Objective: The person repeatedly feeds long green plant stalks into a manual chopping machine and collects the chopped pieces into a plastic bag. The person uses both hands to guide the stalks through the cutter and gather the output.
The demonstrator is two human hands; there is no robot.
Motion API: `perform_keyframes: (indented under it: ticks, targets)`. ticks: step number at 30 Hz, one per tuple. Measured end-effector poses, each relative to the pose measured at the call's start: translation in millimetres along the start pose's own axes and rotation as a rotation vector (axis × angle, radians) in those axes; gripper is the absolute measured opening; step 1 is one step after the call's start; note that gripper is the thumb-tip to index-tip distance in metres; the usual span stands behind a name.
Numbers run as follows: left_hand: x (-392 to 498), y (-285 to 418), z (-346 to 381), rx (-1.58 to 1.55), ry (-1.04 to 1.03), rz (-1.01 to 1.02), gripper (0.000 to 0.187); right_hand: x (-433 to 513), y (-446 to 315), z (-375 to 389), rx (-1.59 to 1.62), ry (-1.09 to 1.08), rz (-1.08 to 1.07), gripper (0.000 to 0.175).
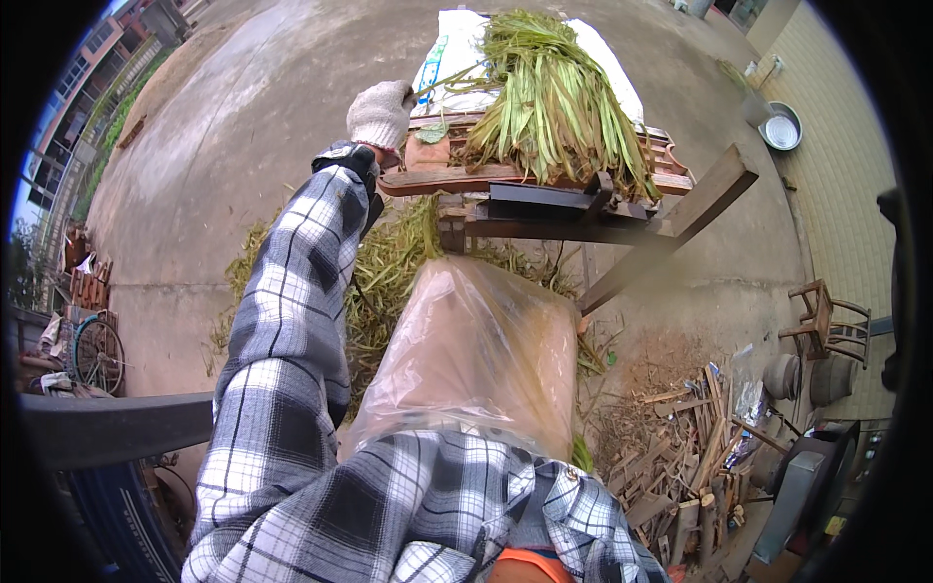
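My left hand [381, 113], in a pale knit glove, is closed at the left end of a wooden bench [437, 180]. A thin green-brown strand of leaf [452, 79] runs from its fingers towards a heap of long green leaves [554, 102]. The heap lies on a white woven sack [458, 36] spread over the bench, and its browned ends hang over the near edge. Just in front is a wooden frame [561, 230] with a dark metal bar [536, 197]. My right hand is out of view. Clear plastic sheeting [481, 350] covers my lap.
Shredded green plant strips [390, 270] pile on the concrete below, left of the frame. A slanted timber [711, 197] juts out at right. Scrap wood [685, 459] lies at lower right, near a wooden chair [813, 317]. A metal basin [781, 127] leans by the wall.
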State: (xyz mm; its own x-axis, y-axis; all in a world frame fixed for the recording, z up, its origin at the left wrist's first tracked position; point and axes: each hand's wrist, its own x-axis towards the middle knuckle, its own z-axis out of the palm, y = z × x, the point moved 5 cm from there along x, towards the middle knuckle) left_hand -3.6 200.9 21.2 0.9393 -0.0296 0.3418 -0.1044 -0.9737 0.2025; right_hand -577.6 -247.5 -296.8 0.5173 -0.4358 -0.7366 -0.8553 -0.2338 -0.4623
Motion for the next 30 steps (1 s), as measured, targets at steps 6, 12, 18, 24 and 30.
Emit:
perform_keyframes:
  ticks: [6,12,18,24,30]
  targets:
    - [-59.6,65.1,-13.2,0.439,0.012,0.774,0.007,0.1,4.7,0.4,-0.008,-0.001,-0.003,0.060]
    - [-150.7,117.8,-13.1,0.227,0.014,0.873,0.005,-1.9,7.1,-1.3,-0.030,0.008,-0.005,0.060]
    - [-225.4,155.6,-3.5,-0.049,-0.132,0.849,0.007,-6.8,8.4,-3.4,-0.083,0.020,0.012,0.060]
    - [-248.5,140.9,26.8,-0.595,-0.554,0.241,0.044,-8.0,0.7,-6.6,-0.087,0.041,-0.026,0.059]
    - [-211.4,136.7,60.1,-1.300,-0.759,-0.167,0.070,13.9,-44.5,-14.6,0.353,-0.004,-0.223,0.050]
